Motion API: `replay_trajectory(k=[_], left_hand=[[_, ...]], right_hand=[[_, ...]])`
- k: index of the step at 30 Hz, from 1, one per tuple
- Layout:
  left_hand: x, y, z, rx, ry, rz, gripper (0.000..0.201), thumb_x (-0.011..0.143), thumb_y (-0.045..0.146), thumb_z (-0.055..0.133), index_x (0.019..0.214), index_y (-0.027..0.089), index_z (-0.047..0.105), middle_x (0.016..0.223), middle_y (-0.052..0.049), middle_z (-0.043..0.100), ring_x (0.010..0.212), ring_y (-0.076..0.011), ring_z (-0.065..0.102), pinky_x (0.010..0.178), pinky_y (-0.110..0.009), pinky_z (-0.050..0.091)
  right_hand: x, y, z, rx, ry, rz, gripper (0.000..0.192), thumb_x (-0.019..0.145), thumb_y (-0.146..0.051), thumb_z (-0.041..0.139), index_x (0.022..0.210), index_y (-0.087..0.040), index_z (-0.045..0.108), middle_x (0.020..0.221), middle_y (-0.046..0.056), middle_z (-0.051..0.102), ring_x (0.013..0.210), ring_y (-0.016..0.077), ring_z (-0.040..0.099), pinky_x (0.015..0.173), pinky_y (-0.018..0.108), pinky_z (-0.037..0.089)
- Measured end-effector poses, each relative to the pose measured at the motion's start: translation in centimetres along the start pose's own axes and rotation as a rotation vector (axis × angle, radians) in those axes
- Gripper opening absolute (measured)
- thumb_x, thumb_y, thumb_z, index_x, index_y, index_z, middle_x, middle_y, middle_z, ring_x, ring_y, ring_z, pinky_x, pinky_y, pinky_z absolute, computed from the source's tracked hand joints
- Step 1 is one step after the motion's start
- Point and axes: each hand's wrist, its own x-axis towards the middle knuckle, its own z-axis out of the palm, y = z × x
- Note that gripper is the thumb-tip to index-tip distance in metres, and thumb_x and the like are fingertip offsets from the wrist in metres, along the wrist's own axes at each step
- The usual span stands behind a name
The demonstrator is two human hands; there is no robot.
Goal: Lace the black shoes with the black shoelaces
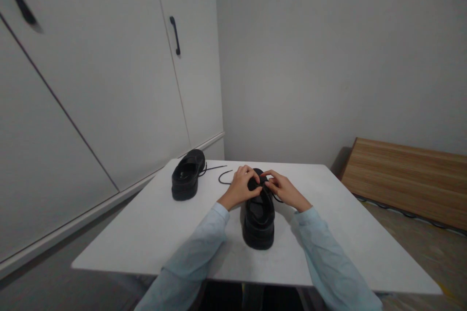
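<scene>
A black lace-up shoe (258, 228) stands on the white table with its heel toward me. Both hands meet over its tongue and lacing. My left hand (242, 186) curls in from the left, thumb and fingers bent at the laces. From the right, my right hand (283, 189) has its fingertips pinched at the same spot, and a lace end hangs below it. Another lace end (223, 177) curves onto the table left of my left hand. What exactly the fingertips hold is too small to make out, though both are at the shoelaces.
A second black shoe (185, 182) sits at the table's back left, its lace trailing right. The white table (153, 243) reaches a pale wall behind. White cabinets (109, 82) with dark handles stand left. A wood-grained panel (404, 179) lies beyond the right edge.
</scene>
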Motion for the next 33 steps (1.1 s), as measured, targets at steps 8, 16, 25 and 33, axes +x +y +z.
replay_trajectory(k=[8, 16, 25, 33], left_hand=[[0.0, -0.3, 0.8, 0.032, -0.055, -0.046, 0.013, 0.069, 0.031, 0.070, 0.080, 0.024, 0.072, 0.102, -0.004, 0.052, 0.102, -0.0232, 0.044, 0.091, -0.040, 0.036], [-0.1, -0.1, 1.7, -0.118, -0.031, -0.111, 0.003, 0.071, 0.022, 0.068, 0.072, 0.021, 0.070, 0.094, -0.004, 0.055, 0.095, -0.0202, 0.048, 0.088, -0.037, 0.039], [-0.1, 0.2, 1.9, -0.131, -0.011, -0.146, 0.006, 0.073, 0.024, 0.068, 0.078, 0.020, 0.067, 0.094, -0.005, 0.056, 0.096, -0.0210, 0.048, 0.088, -0.038, 0.040], [-0.2, -0.2, 1.8, -0.089, -0.027, -0.096, 0.008, 0.075, 0.027, 0.065, 0.080, 0.021, 0.066, 0.098, -0.005, 0.054, 0.097, -0.0214, 0.048, 0.089, -0.037, 0.039]], right_hand=[[0.0, -0.3, 0.2, -0.051, 0.012, -0.004, 0.026, 0.087, -0.032, 0.047, 0.110, -0.020, 0.053, 0.058, -0.006, 0.049, 0.054, 0.0115, 0.042, 0.054, 0.022, 0.031], [-0.1, -0.2, 0.0, -0.092, 0.029, 0.003, 0.027, 0.087, -0.037, 0.049, 0.106, -0.020, 0.056, 0.055, -0.005, 0.049, 0.052, 0.0116, 0.043, 0.052, 0.022, 0.031], [-0.1, -0.7, -0.1, -0.034, 0.022, 0.048, 0.039, 0.080, -0.050, 0.057, 0.102, -0.018, 0.058, 0.053, -0.007, 0.042, 0.050, 0.0107, 0.039, 0.050, 0.023, 0.028], [-0.3, 0.4, -0.9, -0.213, 0.061, 0.003, 0.061, 0.057, -0.053, 0.076, 0.107, -0.022, 0.059, 0.085, 0.002, 0.055, 0.075, 0.0176, 0.053, 0.064, 0.028, 0.042]])
